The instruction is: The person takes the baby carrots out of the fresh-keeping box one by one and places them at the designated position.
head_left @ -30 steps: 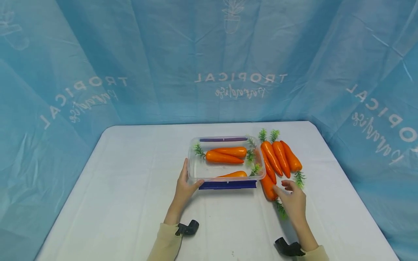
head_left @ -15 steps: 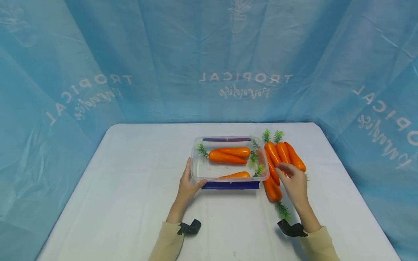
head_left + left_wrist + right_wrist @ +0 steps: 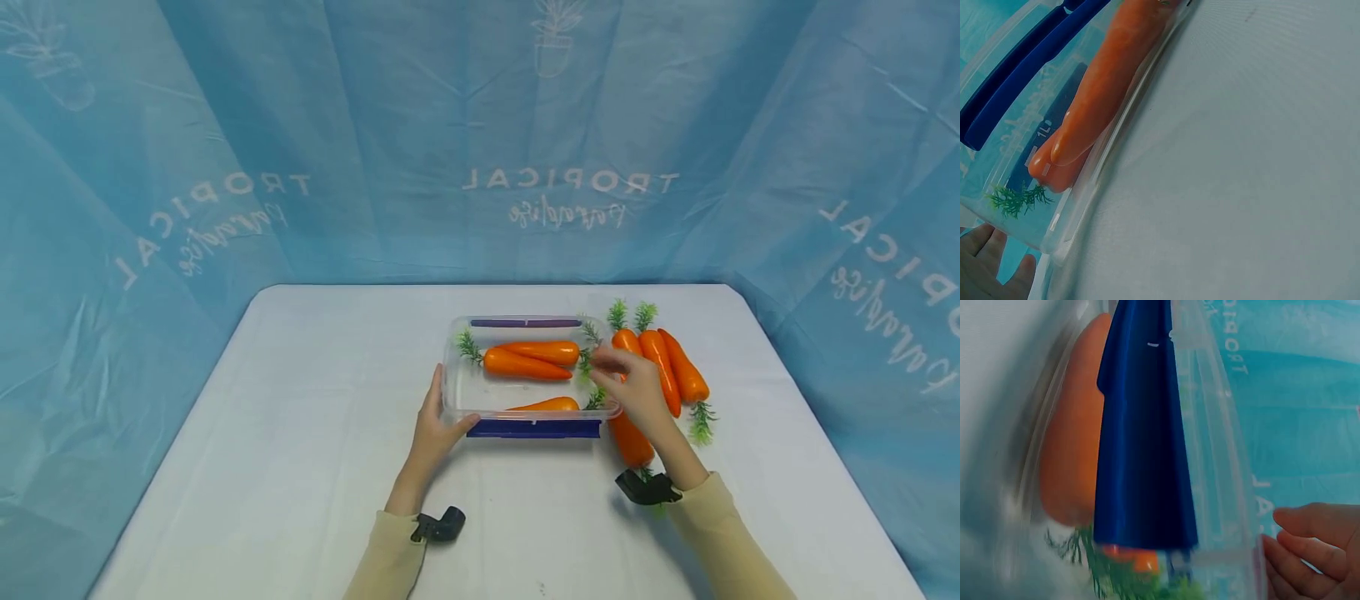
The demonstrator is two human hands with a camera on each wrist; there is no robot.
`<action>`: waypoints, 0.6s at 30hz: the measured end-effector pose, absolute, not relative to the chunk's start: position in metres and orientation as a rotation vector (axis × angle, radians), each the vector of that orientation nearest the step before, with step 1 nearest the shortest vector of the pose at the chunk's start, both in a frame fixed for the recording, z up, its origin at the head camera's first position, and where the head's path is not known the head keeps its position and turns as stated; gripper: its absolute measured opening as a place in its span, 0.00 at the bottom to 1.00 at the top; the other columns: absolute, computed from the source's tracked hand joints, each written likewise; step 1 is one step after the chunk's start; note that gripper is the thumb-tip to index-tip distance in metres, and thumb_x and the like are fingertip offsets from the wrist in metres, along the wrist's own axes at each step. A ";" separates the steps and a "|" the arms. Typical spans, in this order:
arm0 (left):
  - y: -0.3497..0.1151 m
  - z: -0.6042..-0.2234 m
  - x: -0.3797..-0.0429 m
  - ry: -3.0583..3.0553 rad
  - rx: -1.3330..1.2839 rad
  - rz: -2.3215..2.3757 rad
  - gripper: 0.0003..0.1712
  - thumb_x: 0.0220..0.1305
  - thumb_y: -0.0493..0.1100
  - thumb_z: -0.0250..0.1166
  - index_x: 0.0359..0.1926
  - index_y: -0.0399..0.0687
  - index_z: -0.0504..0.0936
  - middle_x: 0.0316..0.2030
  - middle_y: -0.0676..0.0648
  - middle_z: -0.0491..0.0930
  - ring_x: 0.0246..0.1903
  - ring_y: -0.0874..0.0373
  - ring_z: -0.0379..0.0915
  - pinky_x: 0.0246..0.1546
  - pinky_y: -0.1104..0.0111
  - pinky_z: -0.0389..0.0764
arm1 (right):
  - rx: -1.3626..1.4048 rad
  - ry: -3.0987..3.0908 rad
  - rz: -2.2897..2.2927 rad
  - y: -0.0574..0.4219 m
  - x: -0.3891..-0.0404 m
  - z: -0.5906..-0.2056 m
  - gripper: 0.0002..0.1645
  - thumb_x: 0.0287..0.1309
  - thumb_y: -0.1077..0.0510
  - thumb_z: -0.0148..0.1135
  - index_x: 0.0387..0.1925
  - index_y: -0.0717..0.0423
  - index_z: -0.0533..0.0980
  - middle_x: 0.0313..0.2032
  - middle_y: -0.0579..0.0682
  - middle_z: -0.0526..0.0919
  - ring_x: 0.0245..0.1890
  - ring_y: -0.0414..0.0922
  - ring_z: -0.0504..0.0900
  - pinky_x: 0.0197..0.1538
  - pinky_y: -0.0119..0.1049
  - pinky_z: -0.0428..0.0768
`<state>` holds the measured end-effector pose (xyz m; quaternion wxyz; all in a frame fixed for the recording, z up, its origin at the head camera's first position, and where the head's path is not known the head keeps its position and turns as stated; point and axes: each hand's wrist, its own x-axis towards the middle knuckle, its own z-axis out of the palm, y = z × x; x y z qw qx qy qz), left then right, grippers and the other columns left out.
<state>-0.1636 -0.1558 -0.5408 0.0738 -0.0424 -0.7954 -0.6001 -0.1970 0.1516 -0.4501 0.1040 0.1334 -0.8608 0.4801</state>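
A clear plastic food container [image 3: 480,400] with blue side clips sits on the white table. Inside it lie orange carrots with green leafy tops, among them a middle carrot [image 3: 525,364] and one near the front wall [image 3: 551,404]. My left hand [image 3: 432,429] rests at the container's front left corner, straight fingers along the left side, thumb by the front rim. Over the right end is my right hand [image 3: 633,387], its fingertips overlapping the leafy tops there. In the right wrist view, no object shows between the right hand's thumb and fingers [image 3: 1310,519], which are close to the rim.
Several loose carrots lie right of the container, including the rightmost carrot [image 3: 684,367] and a nearer one [image 3: 633,442] partly covered by my right forearm. The white tabletop [image 3: 322,417] extends left and in front. A blue printed curtain [image 3: 375,167] surrounds the table's back and sides.
My right hand has moved left and away from the body, from beside the near loose carrot to over the container's right end. My left hand stays at its corner. The head view shifts slightly.
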 end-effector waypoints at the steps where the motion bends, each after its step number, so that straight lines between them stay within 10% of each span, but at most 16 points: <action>1: -0.156 -0.541 -0.164 -2.386 -0.126 -1.802 0.60 0.51 0.51 0.72 0.76 0.48 0.44 0.75 0.43 0.47 0.74 0.44 0.44 0.72 0.46 0.52 | 0.419 -2.544 1.451 0.149 -0.200 -0.450 0.14 0.54 0.64 0.66 0.44 0.62 0.81 0.41 0.61 0.85 0.40 0.51 0.83 0.45 0.30 0.84; 18: -0.152 -0.497 -0.147 -2.446 -0.133 -1.811 0.58 0.54 0.45 0.71 0.74 0.37 0.42 0.74 0.36 0.45 0.73 0.39 0.43 0.71 0.45 0.52 | 0.870 -2.817 1.374 0.123 -0.223 -0.463 0.25 0.52 0.60 0.69 0.51 0.70 0.76 0.42 0.61 0.85 0.43 0.58 0.83 0.50 0.51 0.82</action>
